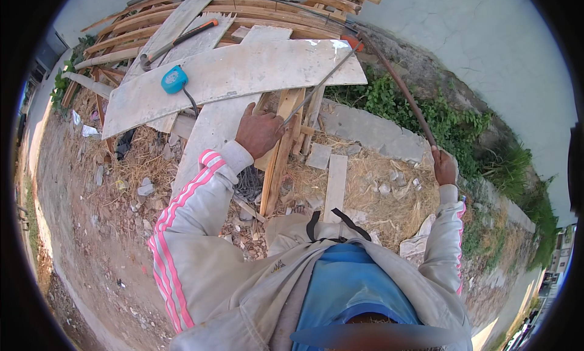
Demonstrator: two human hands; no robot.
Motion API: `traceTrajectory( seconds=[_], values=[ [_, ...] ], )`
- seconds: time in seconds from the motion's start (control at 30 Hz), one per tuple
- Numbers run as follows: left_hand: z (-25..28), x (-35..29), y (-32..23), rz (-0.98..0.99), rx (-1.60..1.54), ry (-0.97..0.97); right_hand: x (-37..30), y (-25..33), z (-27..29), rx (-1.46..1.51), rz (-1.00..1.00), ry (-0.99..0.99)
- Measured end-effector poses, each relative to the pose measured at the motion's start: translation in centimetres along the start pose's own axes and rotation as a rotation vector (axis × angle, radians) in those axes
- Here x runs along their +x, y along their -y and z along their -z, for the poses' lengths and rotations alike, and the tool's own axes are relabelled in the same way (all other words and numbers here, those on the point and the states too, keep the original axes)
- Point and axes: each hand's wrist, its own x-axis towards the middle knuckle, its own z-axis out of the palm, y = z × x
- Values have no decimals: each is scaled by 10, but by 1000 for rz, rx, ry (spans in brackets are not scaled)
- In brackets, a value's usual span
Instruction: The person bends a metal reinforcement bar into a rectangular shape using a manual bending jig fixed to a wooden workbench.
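Note:
My left hand is closed at the near end of a thin grey metal rod, just above the boards. The rod slants up to the right, over a pale board, to an orange piece. Out to the right, my right hand is wrapped round the lower end of a long brown bar. The bar's far end meets the rod near the orange piece; how they join is too small to tell. A teal tape measure and a hammer with an orange-and-black handle lie on the boards.
Stacked timber lies behind the boards, along a pale wall. Green weeds grow beside a concrete ledge. Upright wood pieces, coiled wire, rubble and dry straw are near my body.

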Motion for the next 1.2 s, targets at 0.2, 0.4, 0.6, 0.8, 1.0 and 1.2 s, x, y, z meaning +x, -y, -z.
traceTrajectory(
  seconds=[0.2,0.4,0.6,0.8,1.0,1.2],
  values=[
    [3,-1,-1,6,-94,-34,9,-11,-8,18,-13,-25],
    [9,2,12,-50,-93,-52,0,-1,-11,34,-78,22],
    [2,6,27,-110,-22,-56,-11,19,-2,32,-144,17],
    [10,9,41,-140,28,-98,-20,38,3,15,-200,37],
    [15,11,55,-249,147,-233,-19,47,8,-63,-191,19],
    [4,13,79,-158,64,-210,-47,82,-12,-19,-233,28]
  ],
)
